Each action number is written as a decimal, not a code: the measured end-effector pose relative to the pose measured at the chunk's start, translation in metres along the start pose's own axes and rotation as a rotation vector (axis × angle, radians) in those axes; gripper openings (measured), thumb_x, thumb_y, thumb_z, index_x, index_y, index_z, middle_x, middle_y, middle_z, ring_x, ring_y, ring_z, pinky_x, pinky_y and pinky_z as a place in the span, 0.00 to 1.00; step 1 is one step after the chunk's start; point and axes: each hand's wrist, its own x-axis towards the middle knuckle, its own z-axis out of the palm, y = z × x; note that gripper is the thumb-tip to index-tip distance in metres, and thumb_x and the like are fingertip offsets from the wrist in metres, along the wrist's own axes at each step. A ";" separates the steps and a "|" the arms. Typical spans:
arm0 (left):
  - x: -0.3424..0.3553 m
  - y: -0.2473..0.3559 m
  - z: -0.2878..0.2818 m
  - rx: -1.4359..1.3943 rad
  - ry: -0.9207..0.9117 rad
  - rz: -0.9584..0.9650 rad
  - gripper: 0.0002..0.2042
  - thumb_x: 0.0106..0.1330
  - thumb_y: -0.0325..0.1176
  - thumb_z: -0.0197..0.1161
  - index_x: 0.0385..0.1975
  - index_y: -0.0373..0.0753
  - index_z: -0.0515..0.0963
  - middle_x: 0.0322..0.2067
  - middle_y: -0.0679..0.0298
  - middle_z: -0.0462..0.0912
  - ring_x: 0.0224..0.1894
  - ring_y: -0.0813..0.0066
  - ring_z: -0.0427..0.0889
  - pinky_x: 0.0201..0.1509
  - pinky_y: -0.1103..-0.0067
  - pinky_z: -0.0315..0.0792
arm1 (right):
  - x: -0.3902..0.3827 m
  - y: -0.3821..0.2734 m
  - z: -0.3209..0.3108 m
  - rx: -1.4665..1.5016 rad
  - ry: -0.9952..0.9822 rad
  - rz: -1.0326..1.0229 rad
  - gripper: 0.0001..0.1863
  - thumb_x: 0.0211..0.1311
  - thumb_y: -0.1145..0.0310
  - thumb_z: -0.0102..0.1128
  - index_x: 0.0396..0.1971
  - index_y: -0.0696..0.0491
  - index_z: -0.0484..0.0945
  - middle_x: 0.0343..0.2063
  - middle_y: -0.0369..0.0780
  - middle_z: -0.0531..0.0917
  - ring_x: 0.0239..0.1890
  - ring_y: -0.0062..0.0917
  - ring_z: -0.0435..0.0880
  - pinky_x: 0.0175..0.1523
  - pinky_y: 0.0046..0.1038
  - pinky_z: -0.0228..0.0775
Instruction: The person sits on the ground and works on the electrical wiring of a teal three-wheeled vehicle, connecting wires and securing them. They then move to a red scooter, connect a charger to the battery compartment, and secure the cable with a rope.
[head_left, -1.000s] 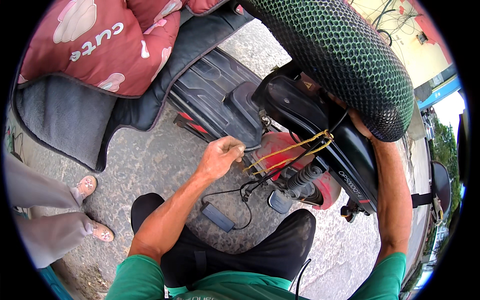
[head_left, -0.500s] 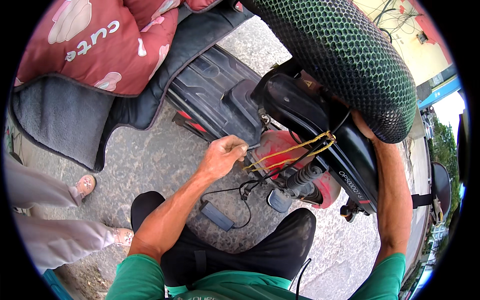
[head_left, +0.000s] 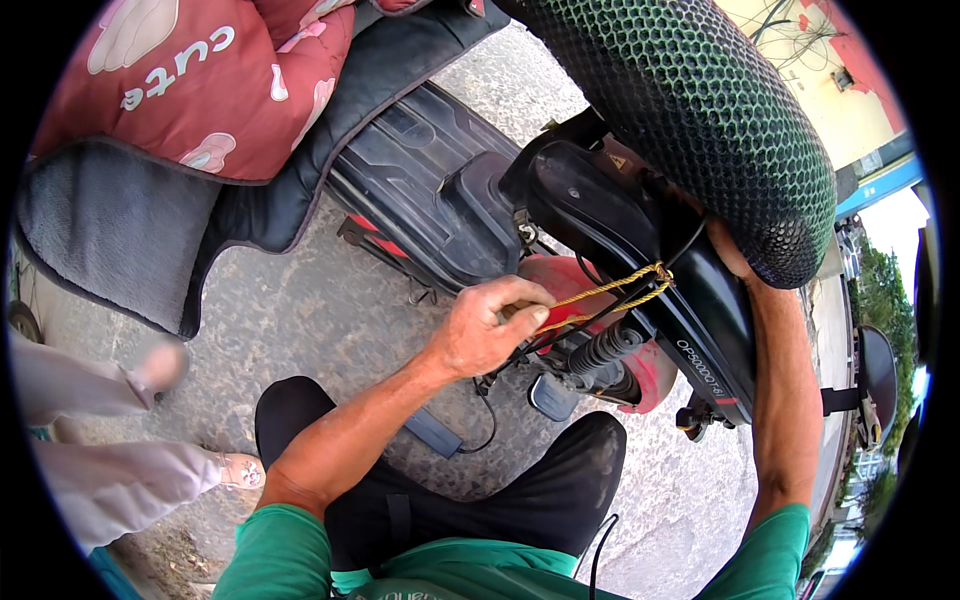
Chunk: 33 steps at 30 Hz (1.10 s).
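Our left hand (head_left: 487, 328) is fisted, its grip closed on a yellow rope (head_left: 612, 292). The rope runs taut from the fist up to the black side panel (head_left: 640, 270) of a scooter, just under the rear edge of the mesh-covered seat (head_left: 700, 110). Our right hand (head_left: 728, 252) sits tucked under the seat's edge against the panel; its grip we cannot tell. The red shock spring (head_left: 600, 352) lies just below the rope. Another person's sandalled foot (head_left: 235, 470) stands on the pavement (head_left: 300, 330), well apart.

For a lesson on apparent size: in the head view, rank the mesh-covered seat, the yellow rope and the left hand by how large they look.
1. mesh-covered seat
2. left hand
3. yellow rope, thin, so smallest in area
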 end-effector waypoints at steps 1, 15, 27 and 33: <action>0.001 0.011 0.007 0.004 -0.020 0.055 0.12 0.69 0.27 0.62 0.49 0.31 0.79 0.32 0.65 0.82 0.34 0.80 0.80 0.43 0.79 0.76 | -0.001 0.006 0.003 0.038 0.011 -0.001 0.20 0.65 0.58 0.56 0.54 0.50 0.80 0.53 0.45 0.82 0.58 0.39 0.77 0.66 0.40 0.64; 0.003 0.036 0.022 0.028 -0.176 0.145 0.27 0.62 0.24 0.64 0.64 0.36 0.70 0.26 0.67 0.81 0.29 0.81 0.78 0.40 0.79 0.74 | -0.001 -0.011 -0.016 -0.023 -0.086 0.152 0.23 0.65 0.56 0.57 0.58 0.48 0.77 0.59 0.45 0.78 0.63 0.39 0.73 0.70 0.41 0.59; 0.007 0.062 0.042 -0.161 -0.366 0.135 0.45 0.62 0.29 0.64 0.76 0.37 0.41 0.26 0.62 0.78 0.27 0.76 0.78 0.37 0.77 0.75 | 0.000 0.006 0.000 0.071 -0.037 0.119 0.20 0.65 0.59 0.58 0.55 0.49 0.79 0.55 0.44 0.80 0.60 0.37 0.76 0.67 0.39 0.63; 0.015 0.072 0.050 -0.390 -0.445 0.103 0.50 0.65 0.34 0.66 0.75 0.36 0.31 0.33 0.57 0.82 0.33 0.75 0.80 0.43 0.76 0.76 | 0.002 0.006 -0.003 0.257 0.008 0.004 0.15 0.66 0.64 0.57 0.51 0.49 0.81 0.50 0.43 0.83 0.56 0.36 0.78 0.64 0.37 0.67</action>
